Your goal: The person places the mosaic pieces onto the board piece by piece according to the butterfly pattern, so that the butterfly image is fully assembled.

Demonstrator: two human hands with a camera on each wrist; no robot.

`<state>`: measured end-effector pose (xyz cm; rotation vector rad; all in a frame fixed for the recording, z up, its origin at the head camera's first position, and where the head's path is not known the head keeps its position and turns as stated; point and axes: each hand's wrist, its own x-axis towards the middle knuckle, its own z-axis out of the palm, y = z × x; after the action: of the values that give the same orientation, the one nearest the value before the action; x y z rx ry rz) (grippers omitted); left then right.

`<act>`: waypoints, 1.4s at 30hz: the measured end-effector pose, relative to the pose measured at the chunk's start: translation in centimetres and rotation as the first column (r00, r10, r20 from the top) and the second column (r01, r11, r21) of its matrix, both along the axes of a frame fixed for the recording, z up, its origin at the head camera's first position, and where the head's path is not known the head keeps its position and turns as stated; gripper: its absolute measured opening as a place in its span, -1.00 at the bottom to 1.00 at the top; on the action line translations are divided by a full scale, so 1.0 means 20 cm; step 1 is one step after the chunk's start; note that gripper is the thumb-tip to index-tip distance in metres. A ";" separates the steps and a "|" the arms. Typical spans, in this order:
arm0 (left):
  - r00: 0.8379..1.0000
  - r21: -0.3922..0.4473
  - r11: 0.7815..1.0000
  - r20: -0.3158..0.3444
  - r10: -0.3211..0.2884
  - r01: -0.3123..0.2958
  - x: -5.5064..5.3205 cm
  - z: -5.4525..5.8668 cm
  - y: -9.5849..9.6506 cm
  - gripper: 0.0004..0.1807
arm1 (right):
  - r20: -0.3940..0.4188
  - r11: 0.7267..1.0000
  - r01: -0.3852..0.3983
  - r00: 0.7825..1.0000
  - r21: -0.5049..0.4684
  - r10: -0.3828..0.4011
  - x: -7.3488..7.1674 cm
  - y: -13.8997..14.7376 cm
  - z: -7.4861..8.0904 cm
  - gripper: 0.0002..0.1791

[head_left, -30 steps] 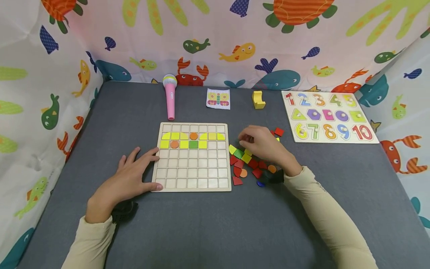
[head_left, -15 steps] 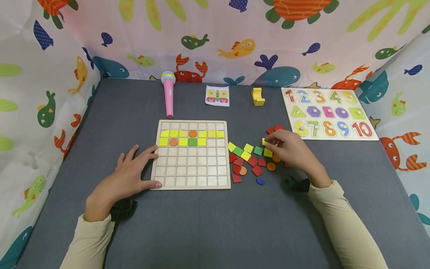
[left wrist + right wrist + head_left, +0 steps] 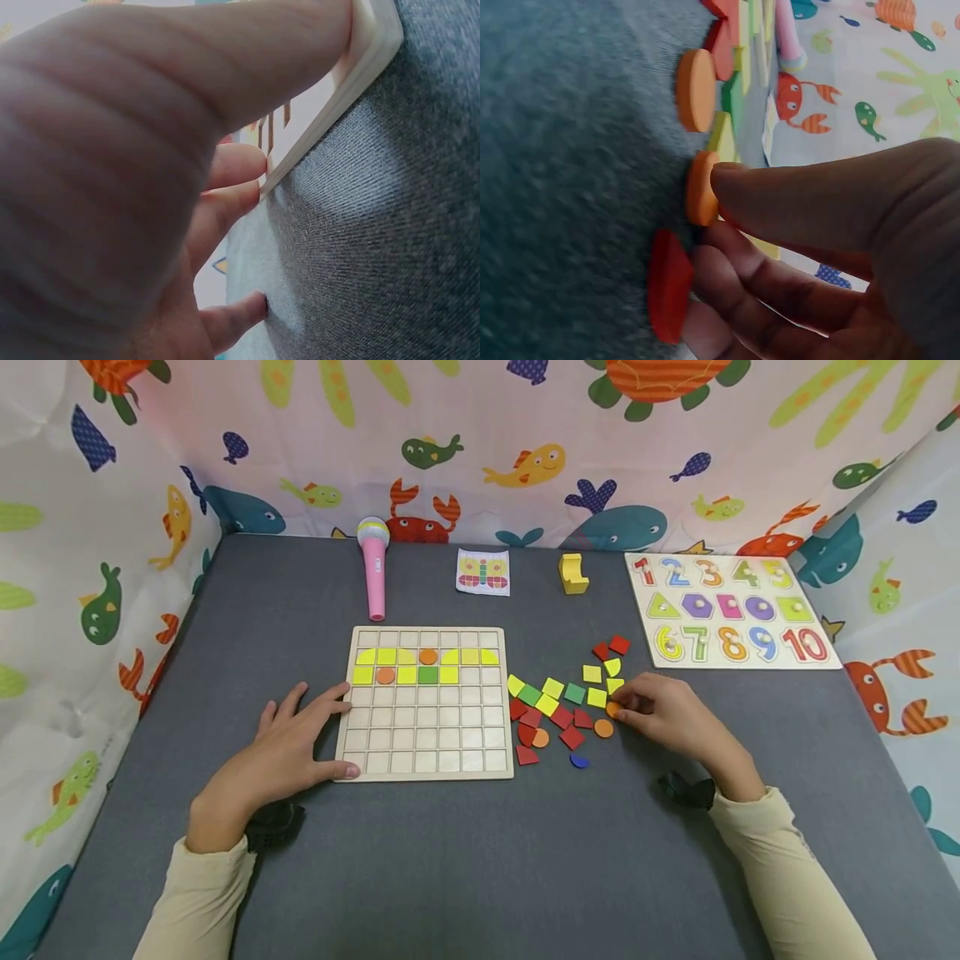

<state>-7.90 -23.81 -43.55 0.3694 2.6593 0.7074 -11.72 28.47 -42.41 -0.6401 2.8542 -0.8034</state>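
Note:
A wooden grid board point(image 3: 427, 743) lies flat, its upper two rows partly filled with yellow, orange and green pieces. My left hand point(image 3: 288, 752) is spread at its left side, thumb on the near corner and fingertips at the edge; the left wrist view shows the thumb point(image 3: 285, 52) over the rim. To the right of the board, my right hand point(image 3: 667, 714) pinches an orange disc point(image 3: 700, 187) between thumb and fingers at the edge of the loose pieces. A red piece point(image 3: 669, 285) stands close beside those fingers, and another orange disc point(image 3: 603, 728) lies nearby.
Loose red, yellow and green pieces point(image 3: 562, 717) and a blue one point(image 3: 579, 762) lie right of the board. Behind are a pink microphone point(image 3: 375, 577), a pattern card point(image 3: 483, 572), a yellow block point(image 3: 573, 574) and a number puzzle point(image 3: 731, 610). Printed fabric encloses the table.
My right hand has moved right across the loose pieces, then down to the orange disc, uncovering yellow and green ones. The left hand stays at the board.

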 end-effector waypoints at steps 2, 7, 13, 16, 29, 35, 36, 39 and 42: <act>1.000 -0.001 1.000 -0.004 -0.004 0.004 0.00 0.00 0.00 0.08 | 0.004 1.000 -0.003 1.000 0.010 0.003 0.01 0.00 -0.01 -0.83; 1.000 0.003 1.000 -0.007 -0.005 0.005 0.00 0.00 0.00 0.09 | 0.014 1.000 0.018 1.000 0.015 -0.018 0.01 -0.01 -0.01 -0.84; 1.000 0.000 1.000 -0.004 -0.010 0.010 0.00 0.00 -0.01 0.11 | 0.037 0.997 0.072 0.997 0.016 -0.073 -0.02 -0.01 0.03 -0.87; 1.000 0.001 1.000 -0.008 -0.016 0.016 0.00 0.00 -0.01 0.12 | 0.034 0.996 0.087 0.996 0.000 -0.087 -0.05 -0.01 0.06 -0.89; 1.000 0.005 1.000 -0.024 -0.015 0.015 0.01 -0.01 -0.01 0.11 | 0.038 0.986 0.075 0.997 -0.150 -0.070 -0.22 -0.25 0.11 -0.96; 1.000 0.004 1.000 -0.022 -0.012 0.012 0.01 -0.01 -0.01 0.15 | 0.043 0.984 -0.026 0.998 -0.178 0.034 -0.25 -0.46 0.11 -0.94; 1.000 0.003 1.000 -0.020 -0.010 0.010 0.01 -0.01 -0.01 0.15 | 0.041 0.983 -0.042 0.998 -0.181 0.050 -0.26 -0.49 0.11 -0.94; 1.000 0.003 1.000 -0.019 -0.008 0.008 0.01 -0.01 -0.01 0.15 | 0.046 0.979 -0.079 0.995 -0.187 0.089 -0.28 -0.57 0.10 -0.95; 1.000 0.004 1.000 -0.021 -0.011 0.011 0.01 -0.01 -0.01 0.14 | 0.041 0.975 -0.123 0.990 -0.186 0.133 -0.30 -0.64 0.08 -0.96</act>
<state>-7.74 -24.08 -43.83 0.3945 2.6742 0.7090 -17.62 15.60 -40.88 -0.8027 2.6794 -1.0523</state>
